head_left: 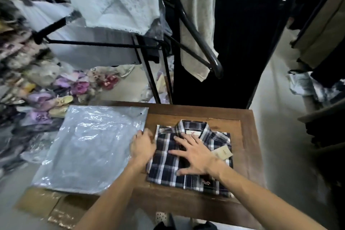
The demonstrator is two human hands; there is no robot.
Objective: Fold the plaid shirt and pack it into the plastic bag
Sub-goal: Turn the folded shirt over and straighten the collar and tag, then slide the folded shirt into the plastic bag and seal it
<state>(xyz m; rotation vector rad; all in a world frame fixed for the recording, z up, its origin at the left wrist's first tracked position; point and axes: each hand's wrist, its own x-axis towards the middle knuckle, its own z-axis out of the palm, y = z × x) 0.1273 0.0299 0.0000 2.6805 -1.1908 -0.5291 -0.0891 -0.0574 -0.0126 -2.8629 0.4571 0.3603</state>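
shirt [188, 157]: soft, light (folded); lift by both side edges
right hand [194, 157]: flat, fingers spread, pressing
left hand [142, 148]: curled at shirt's edge; grip unclear

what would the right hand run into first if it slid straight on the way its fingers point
The right hand lies flat on the plaid shirt, fingers pointing left. Straight on it would probably meet the left hand at the shirt's left edge, then the plastic bag.

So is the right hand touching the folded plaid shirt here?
Touching. The head view shows the right hand lying flat with fingers spread on the plaid shirt, no gap visible.
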